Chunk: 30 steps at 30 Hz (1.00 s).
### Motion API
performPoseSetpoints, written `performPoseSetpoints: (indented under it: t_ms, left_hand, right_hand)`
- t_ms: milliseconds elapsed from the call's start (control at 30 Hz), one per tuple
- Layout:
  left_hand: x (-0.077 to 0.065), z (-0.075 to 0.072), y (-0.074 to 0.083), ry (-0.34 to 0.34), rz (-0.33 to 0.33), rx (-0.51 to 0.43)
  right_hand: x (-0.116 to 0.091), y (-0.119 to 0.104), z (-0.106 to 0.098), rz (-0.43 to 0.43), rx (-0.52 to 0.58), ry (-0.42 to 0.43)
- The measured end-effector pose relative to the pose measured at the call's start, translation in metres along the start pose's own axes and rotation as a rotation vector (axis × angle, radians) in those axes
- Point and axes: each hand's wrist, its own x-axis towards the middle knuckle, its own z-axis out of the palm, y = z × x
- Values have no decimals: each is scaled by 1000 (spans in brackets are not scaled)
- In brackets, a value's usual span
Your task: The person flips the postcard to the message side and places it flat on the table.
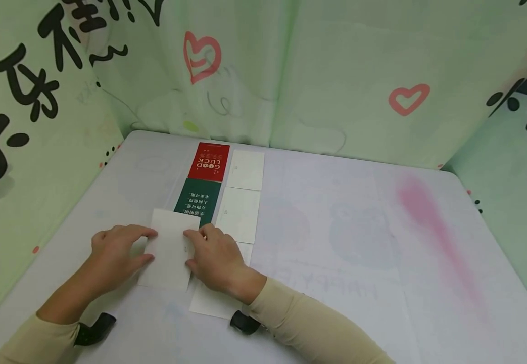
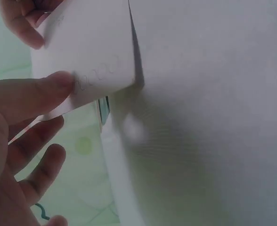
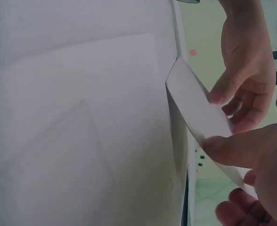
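Observation:
A white card point(image 1: 170, 258) is held between my two hands, over the lower end of a green card point(image 1: 198, 194) with pale writing. My left hand point(image 1: 113, 258) pinches its left edge; in the left wrist view the thumb lies on top of the card point(image 2: 91, 42), and the fingers are below. At the opposite edge, my right hand point(image 1: 218, 258) pinches it between thumb and fingers. The right wrist view shows the card point(image 3: 197, 103) tilted, its near edge raised off the table. Faint wavy lines run along one edge of it.
Beyond the green card lies a red card point(image 1: 209, 162) reading GOOD LUCK. White cards point(image 1: 238, 215) form a column to the right, partly under my right hand and forearm. The white table point(image 1: 336, 303) has a pink smear point(image 1: 440, 237); pale green printed curtains point(image 1: 327, 65) surround it.

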Motion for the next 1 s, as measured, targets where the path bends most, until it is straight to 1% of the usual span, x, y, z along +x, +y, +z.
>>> performPoseSetpoints:
  t_ms: [33, 133, 300, 600, 867, 1000]
  left_hand:
    - [0, 1, 0, -12, -4, 17]
    - [-1, 4, 0, -20, 1, 47]
    - [-3, 8, -1, -26, 7, 73]
    - [-3, 13, -1, -88, -6, 78]
    - [-3, 13, 1, -134, -15, 81]
    - [-4, 13, 3, -145, -22, 86]
  right_hand:
    - [0, 0, 1, 5, -15, -19]
    - [0, 0, 3, 14, -37, -64]
    - [0, 0, 6, 28, -53, -114]
    - [-1, -1, 7, 52, -66, -176]
    - [-1, 1, 5, 49, -75, -242]
    - [0, 1, 5, 48, -73, -264]
